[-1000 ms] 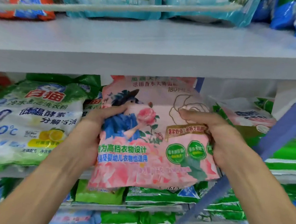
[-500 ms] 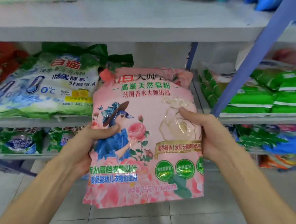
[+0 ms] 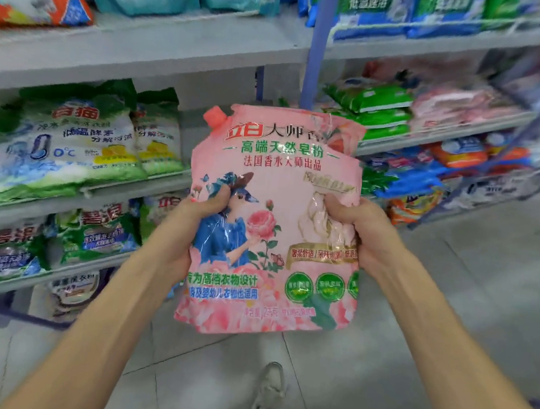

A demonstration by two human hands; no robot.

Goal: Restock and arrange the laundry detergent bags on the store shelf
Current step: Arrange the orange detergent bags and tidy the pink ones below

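Pink plastic, glossy and crinkled: a detergent bag (image 3: pixel 278 178) printed with roses and a figure in blue is held upright in the air between the two hands, clear of the shelf (image 3: pixel 130 193). The left hand (image 3: pixel 189 226) grips its left edge, thumb across the front; the right hand (image 3: pixel 368 234) grips the right edge, thumb pressed into the creased film. Beyond the left hand, green-and-white bags (image 3: pixel 67 149) lie stacked on that shelf. Above and beyond the right hand rises a blue upright post (image 3: pixel 317 42), with flat green packs (image 3: pixel 373 97) past it. Below the hands are tiled floor (image 3: pixel 449 323) and a pale shoe (image 3: pixel 267 394).
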